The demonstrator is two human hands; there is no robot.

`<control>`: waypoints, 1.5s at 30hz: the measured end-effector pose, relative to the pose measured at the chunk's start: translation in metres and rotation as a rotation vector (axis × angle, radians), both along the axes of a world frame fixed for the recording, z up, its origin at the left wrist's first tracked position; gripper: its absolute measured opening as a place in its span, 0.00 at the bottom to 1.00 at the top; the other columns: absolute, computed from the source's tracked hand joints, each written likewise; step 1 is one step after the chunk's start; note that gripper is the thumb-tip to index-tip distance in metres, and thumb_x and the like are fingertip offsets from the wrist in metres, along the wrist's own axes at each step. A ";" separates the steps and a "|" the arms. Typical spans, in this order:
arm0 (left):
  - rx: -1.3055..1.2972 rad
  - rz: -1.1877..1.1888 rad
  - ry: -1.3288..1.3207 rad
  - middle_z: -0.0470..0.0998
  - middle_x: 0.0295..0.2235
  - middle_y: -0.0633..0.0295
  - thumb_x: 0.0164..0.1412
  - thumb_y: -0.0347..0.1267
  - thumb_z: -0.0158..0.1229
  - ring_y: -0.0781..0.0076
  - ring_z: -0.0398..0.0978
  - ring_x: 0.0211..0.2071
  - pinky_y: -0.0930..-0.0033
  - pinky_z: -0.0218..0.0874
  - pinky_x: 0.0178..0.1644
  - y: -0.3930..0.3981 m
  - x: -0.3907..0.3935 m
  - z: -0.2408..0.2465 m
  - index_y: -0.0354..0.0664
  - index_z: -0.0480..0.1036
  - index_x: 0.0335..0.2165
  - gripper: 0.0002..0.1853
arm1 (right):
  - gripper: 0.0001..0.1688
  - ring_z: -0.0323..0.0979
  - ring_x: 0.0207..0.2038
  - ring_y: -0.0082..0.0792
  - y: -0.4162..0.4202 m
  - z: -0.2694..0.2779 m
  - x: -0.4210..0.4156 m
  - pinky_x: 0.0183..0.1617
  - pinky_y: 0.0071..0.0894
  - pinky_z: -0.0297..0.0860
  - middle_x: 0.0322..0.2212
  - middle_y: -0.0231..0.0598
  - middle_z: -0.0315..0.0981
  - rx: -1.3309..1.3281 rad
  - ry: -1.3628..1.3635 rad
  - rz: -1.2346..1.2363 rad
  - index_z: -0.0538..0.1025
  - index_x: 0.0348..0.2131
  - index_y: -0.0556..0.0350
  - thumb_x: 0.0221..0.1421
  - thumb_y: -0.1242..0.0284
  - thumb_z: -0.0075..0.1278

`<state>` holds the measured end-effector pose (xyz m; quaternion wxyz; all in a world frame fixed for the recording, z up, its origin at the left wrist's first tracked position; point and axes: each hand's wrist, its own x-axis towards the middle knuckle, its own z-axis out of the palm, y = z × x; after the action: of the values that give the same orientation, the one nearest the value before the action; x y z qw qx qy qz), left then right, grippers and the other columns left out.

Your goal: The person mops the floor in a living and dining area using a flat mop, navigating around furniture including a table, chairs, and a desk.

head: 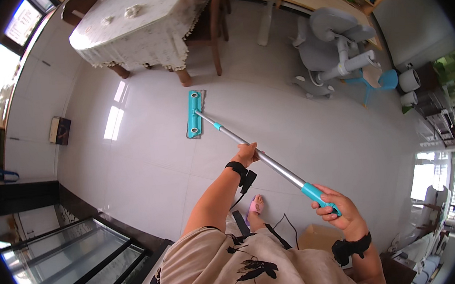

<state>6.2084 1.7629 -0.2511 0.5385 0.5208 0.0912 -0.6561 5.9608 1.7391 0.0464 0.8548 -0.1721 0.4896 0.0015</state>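
Observation:
A flat mop with a turquoise head [195, 114] and a grey pad lies against the pale tiled floor [159, 148], just in front of a table leg. Its silver metal pole [280, 169] slants down to the right towards me. Around the middle of the pole my left hand [248, 154] is closed. My right hand [335, 205] grips the turquoise handle [316, 196] at the pole's near end. Both wrists wear black straps with small devices, and a cable hangs by the left one.
A cloth-covered table [132, 32] and a wooden chair [214, 33] stand ahead. Right of them are a grey office chair [325, 52] and a blue stool [386, 81]. A box [62, 131] sits by the white cabinets; a cardboard box [319, 237] lies near my feet. Glass-panelled black framing [84, 272] borders the lower left.

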 end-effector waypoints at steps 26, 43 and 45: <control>-0.040 -0.630 0.217 0.62 0.33 0.42 0.52 0.30 0.46 0.55 0.72 0.26 0.55 0.70 0.31 -0.044 -0.299 0.053 0.30 0.14 0.45 0.45 | 0.31 0.52 0.15 0.15 0.113 0.076 -0.203 0.13 0.08 0.51 0.26 0.44 0.60 -0.038 0.302 -0.694 0.52 0.53 0.49 0.49 0.73 0.41; 0.038 -0.232 0.041 0.64 0.30 0.48 0.52 0.28 0.45 0.62 0.71 0.22 0.57 0.70 0.28 -0.001 -0.154 0.016 0.36 0.40 0.37 0.22 | 0.34 0.48 0.14 0.14 0.054 0.054 -0.112 0.14 0.09 0.47 0.25 0.38 0.59 -0.206 0.146 0.050 0.51 0.53 0.57 0.45 0.74 0.40; 0.006 -0.095 0.076 0.64 0.29 0.49 0.52 0.28 0.46 0.61 0.71 0.24 0.56 0.70 0.29 0.002 -0.110 0.003 0.37 0.41 0.37 0.21 | 0.33 0.49 0.14 0.15 0.043 0.042 -0.072 0.14 0.10 0.48 0.25 0.37 0.60 -0.236 0.147 0.112 0.50 0.54 0.56 0.47 0.77 0.38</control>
<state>6.0985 1.7646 -0.2480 0.5014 0.5007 0.0889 -0.7000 5.8888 1.7825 0.0882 0.7892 -0.2979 0.5371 0.0041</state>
